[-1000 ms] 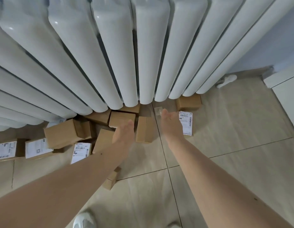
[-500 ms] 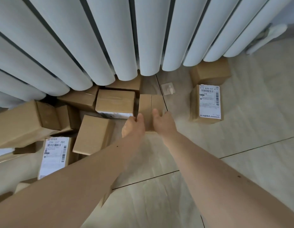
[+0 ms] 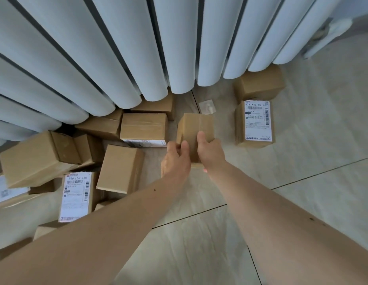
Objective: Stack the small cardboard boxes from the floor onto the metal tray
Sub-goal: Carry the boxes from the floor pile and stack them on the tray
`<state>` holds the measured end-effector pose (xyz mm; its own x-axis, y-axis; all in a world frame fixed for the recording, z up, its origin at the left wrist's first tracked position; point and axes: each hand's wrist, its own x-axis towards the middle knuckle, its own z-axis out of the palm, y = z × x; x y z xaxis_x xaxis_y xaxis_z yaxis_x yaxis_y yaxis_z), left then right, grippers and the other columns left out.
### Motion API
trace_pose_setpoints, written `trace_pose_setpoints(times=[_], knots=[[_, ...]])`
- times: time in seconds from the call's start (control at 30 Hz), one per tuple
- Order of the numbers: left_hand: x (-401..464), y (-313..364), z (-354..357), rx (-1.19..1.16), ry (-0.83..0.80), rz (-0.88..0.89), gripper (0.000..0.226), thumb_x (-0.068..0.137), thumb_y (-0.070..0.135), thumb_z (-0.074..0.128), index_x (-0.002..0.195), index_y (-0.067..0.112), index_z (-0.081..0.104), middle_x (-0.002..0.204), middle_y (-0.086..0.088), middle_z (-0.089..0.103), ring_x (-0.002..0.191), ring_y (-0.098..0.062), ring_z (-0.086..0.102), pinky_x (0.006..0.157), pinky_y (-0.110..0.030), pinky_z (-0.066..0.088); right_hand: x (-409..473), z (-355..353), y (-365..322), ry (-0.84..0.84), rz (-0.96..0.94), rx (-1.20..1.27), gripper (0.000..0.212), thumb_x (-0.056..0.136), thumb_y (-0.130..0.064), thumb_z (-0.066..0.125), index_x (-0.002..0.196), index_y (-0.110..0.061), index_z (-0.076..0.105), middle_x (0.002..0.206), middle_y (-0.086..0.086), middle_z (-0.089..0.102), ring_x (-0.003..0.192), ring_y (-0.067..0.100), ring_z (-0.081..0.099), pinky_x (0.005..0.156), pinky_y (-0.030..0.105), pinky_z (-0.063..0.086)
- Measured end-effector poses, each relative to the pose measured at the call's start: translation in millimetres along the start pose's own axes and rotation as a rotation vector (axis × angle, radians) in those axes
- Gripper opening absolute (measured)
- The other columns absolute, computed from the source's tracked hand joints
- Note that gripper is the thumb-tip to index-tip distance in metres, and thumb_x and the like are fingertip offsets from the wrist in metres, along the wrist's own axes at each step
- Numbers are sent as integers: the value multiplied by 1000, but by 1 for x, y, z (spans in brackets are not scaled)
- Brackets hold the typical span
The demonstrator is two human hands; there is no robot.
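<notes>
A small plain cardboard box sits at the centre of the floor, held from both sides near its front edge. My left hand grips its left side, thumb on top. My right hand grips its right side. Several more small boxes lie around: a labelled box and a plain box to the right, a taped box, a tilted plain box and another labelled box to the left. No metal tray is in view.
A large white column radiator overhangs the boxes at the top. A small white plastic piece lies on the tiled floor just beyond the held box. Bare tile stretches to the right and in front.
Both hands reached down from above the boxes and closed on the central plain box. The view has come closer to the floor, and the box now looks slightly raised.
</notes>
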<state>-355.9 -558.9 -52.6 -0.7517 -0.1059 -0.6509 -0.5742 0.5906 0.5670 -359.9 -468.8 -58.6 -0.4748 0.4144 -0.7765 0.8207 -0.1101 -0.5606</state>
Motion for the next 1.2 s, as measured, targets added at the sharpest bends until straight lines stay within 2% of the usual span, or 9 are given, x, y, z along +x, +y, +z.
trace_pose_setpoints(times=[0.13,0.3,0.43,0.57,0.63,0.7,0.8,0.97,1.2], knots=[[-39,33,-9,-66,-41,13,35,105,50,30,110,20,45,100,3,54,93,-21,50,77,-32,35,-31,-33,-17,55,-51,6,61,102,-52,42,141,-6,37,133,15,56,117,33,57,104,48,47],[-81,69,-24,-70,-42,27,35,107,47,27,109,16,43,81,3,46,72,-14,44,57,-29,30,-72,-69,-40,76,-64,-23,61,104,-52,38,142,-4,37,131,14,56,106,30,56,100,49,50],[-121,104,-39,-112,-22,39,35,105,50,38,118,19,46,85,1,55,71,-12,50,58,-28,36,-113,-106,-70,82,-121,-66,68,104,-54,37,147,-1,33,139,15,53,120,32,55,103,45,47],[-154,147,-59,-145,-6,-29,51,98,62,44,118,16,46,106,-5,60,82,-17,53,65,-32,38,-157,-142,-105,76,-143,-70,74,100,-62,36,147,-4,35,137,13,56,121,33,57,102,51,50],[-172,165,-76,-110,12,-19,59,96,66,41,108,10,53,96,-4,59,77,-19,52,59,-31,36,-185,-162,-120,77,-141,-58,71,100,-63,36,144,-7,40,129,10,59,114,31,59,98,52,52],[-186,181,-89,-120,10,12,58,97,66,40,91,10,55,83,-4,55,78,-24,52,65,-33,40,-209,-179,-131,61,-123,-41,68,99,-64,35,139,-10,44,125,7,59,108,30,60,91,51,57],[-222,215,-109,-140,-39,-9,55,94,67,46,73,16,45,70,-2,43,66,-22,42,63,-33,38,-250,-211,-152,39,-90,22,66,99,-65,36,135,-12,49,126,5,58,109,31,62,75,47,62],[-286,277,-157,-106,-146,-1,67,82,76,57,102,12,62,89,-4,61,80,-22,59,80,-34,56,-331,-252,-198,-11,-63,129,62,101,-61,38,140,-13,47,131,7,55,115,33,60,72,45,62],[-397,363,-202,-298,-497,-33,72,77,76,63,113,14,63,110,-7,75,103,-26,72,95,-46,56,-441,-324,-252,-24,-82,287,66,99,-67,34,137,-14,50,128,8,61,107,30,66,60,39,64]])
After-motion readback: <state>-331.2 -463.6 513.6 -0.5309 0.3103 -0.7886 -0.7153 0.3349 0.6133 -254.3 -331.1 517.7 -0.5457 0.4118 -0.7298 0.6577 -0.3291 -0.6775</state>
